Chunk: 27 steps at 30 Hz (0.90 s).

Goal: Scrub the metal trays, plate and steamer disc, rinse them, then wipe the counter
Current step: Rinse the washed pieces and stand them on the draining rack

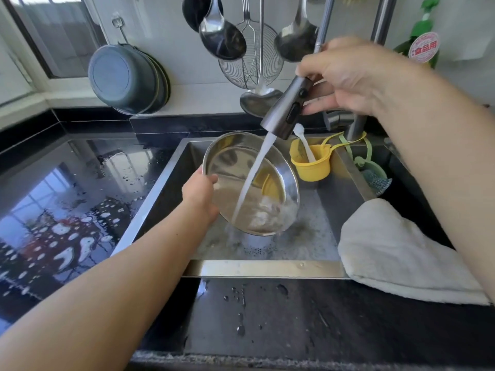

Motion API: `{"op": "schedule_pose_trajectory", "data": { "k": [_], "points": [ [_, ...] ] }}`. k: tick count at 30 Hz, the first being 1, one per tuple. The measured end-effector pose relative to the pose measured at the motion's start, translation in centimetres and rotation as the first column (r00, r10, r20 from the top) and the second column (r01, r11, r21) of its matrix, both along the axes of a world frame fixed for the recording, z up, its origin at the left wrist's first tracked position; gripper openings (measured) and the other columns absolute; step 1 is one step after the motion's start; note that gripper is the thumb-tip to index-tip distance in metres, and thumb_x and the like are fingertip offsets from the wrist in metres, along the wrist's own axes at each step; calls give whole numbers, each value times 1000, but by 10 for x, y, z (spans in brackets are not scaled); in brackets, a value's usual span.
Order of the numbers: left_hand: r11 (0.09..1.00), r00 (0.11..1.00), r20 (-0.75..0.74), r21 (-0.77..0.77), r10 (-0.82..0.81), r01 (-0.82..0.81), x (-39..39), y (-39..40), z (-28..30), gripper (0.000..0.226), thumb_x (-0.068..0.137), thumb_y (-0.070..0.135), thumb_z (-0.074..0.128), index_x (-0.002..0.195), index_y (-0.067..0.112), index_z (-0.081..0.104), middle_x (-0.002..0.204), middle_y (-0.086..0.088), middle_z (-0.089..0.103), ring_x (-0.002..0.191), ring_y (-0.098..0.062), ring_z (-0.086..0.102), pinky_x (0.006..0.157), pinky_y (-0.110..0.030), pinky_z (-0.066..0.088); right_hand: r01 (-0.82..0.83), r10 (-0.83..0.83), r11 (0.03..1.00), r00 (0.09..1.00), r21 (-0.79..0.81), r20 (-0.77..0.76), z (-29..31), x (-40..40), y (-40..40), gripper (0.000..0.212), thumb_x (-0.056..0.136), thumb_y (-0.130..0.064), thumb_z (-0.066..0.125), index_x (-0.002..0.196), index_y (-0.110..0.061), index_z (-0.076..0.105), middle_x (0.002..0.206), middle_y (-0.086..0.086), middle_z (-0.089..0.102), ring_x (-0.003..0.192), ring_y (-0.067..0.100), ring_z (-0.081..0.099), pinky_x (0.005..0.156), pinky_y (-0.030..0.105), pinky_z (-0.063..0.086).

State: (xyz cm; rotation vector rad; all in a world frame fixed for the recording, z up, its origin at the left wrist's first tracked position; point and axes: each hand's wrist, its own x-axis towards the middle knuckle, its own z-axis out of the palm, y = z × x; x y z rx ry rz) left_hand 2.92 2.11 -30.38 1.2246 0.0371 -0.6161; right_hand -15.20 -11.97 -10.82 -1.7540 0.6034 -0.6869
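The rinse step is in hand. The left hand (pixel 201 192) grips the left rim of a round metal tray (pixel 250 186), thumb over the edge and fingers curled behind it, holding it tilted over the middle of the sink (pixel 265 267) with its open face turned toward the right. The right hand (pixel 348 76), up at the far right, has its fingers wrapped around the pull-out spray head (pixel 288 111) and aims it down and left. 1 steady stream of water (pixel 255 172) runs from the nozzle onto the lower inside of the tray, where it splashes white and spills into the foamy sink floor.

A yellow cup (pixel 312 163) holding a white brush sits at the far right of the sink, and a white cloth (pixel 396 250) is draped over the near right rim. The dark counter (pixel 67 196) on the left is covered in water drops.

By my judgement the tray is nearly clean of suds. The next move likely calls for turning the tray under the stream so every part of the inside and the rim gets flushed, then tipping it to drain, while the grip on the wet edge stays firm against slipping.
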Motion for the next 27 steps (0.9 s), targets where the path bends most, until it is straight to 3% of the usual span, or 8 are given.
{"op": "schedule_pose_trajectory", "data": {
  "k": [4, 7, 15, 23, 27],
  "points": [
    [986, 991, 26, -99, -134, 136, -10, 2, 7, 64, 104, -4, 33, 98, 37, 81, 128, -14, 67, 117, -40, 65, 97, -67, 52, 8, -8, 1000, 999, -24, -39, 0, -9, -4, 17, 94, -3, 59, 109, -10, 55, 99, 11, 66, 81, 25, 77, 64, 38, 63],
    [979, 986, 26, -115, -168, 169, -9, 3, 4, 63, 105, -5, 31, 110, 36, 79, 134, -15, 64, 120, -40, 64, 96, -68, 53, -5, 5, 1000, 1000, 0, -13, 0, -8, -4, 27, 94, -2, 60, 120, -4, 55, 104, 14, 65, 82, 27, 77, 63, 37, 62],
    [976, 989, 14, -158, -148, 149, -17, -3, 8, 61, 97, -20, 41, 126, 22, 73, 125, -24, 70, 108, -44, 72, 85, -63, 59, 27, -31, 999, 995, 43, 95, -4, 19, 5, 32, 90, -1, 62, 122, -1, 57, 97, 15, 67, 78, 27, 77, 62, 41, 63],
    [981, 980, 60, -13, -191, 192, -21, 2, 9, 70, 98, -17, 37, 127, 35, 73, 131, -13, 68, 117, -41, 66, 93, -72, 52, 225, -228, 974, 954, 39, 194, -13, 64, 2, 33, 84, -4, 68, 115, -6, 56, 110, 14, 62, 93, 26, 70, 57, 39, 63],
    [983, 982, 45, -12, -182, 183, -20, 4, 12, 75, 93, -24, 33, 123, 30, 76, 123, -16, 72, 111, -40, 69, 90, -68, 56, 386, -372, 912, 921, -137, 117, -20, 74, -7, 28, 89, -12, 68, 110, -13, 50, 102, 3, 56, 88, 19, 63, 71, 40, 64]
  ]
}}
